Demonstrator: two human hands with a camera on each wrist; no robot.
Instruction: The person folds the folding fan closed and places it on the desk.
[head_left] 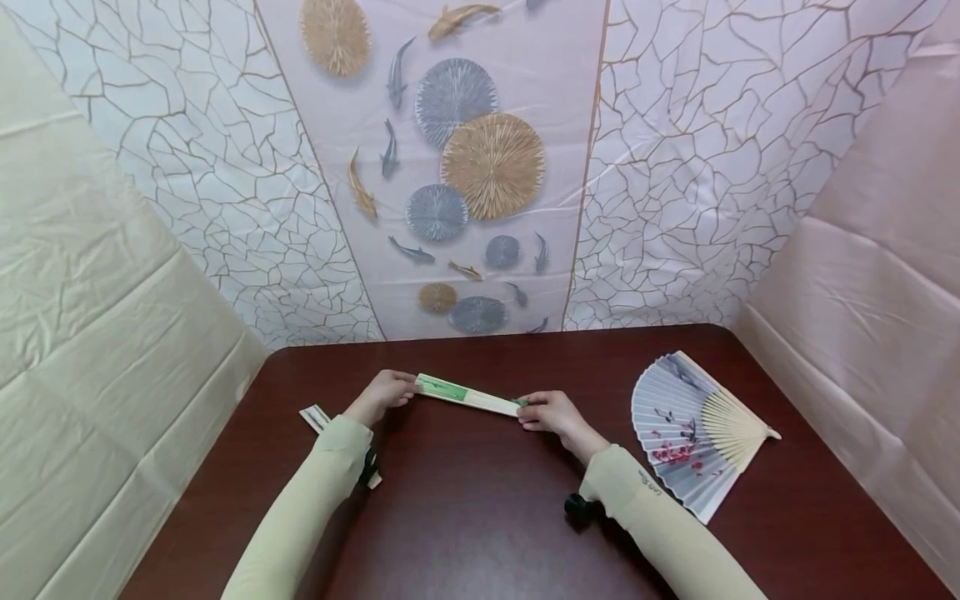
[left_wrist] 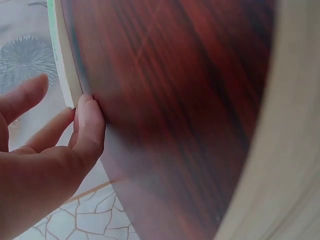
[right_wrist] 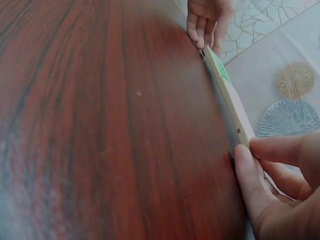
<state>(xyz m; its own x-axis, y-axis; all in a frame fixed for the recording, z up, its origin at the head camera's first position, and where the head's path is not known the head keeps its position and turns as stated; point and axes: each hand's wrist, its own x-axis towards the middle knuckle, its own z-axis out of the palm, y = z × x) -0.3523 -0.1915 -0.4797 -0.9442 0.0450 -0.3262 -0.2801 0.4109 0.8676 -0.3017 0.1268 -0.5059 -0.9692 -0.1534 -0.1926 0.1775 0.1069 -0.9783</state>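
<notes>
A folded hand fan [head_left: 480, 400] with a green patch and pale sticks lies near the table's far edge, between the two hands. My right hand [head_left: 553, 415] pinches its riveted end between thumb and forefinger, as the right wrist view shows. At the other end, my left hand [head_left: 384, 392] touches the fan with its fingertips. In the left wrist view, the left thumb [left_wrist: 30, 97] stands apart from the fan [left_wrist: 67, 75], and the fingers are loosely bent.
An opened fan [head_left: 678, 442] with painted pink blossoms lies right of the right forearm. Another narrow folded fan [head_left: 314, 417] lies partly hidden beneath the left forearm. The dark wooden table [head_left: 465, 517] meets patterned cloth [head_left: 480, 275] at the back.
</notes>
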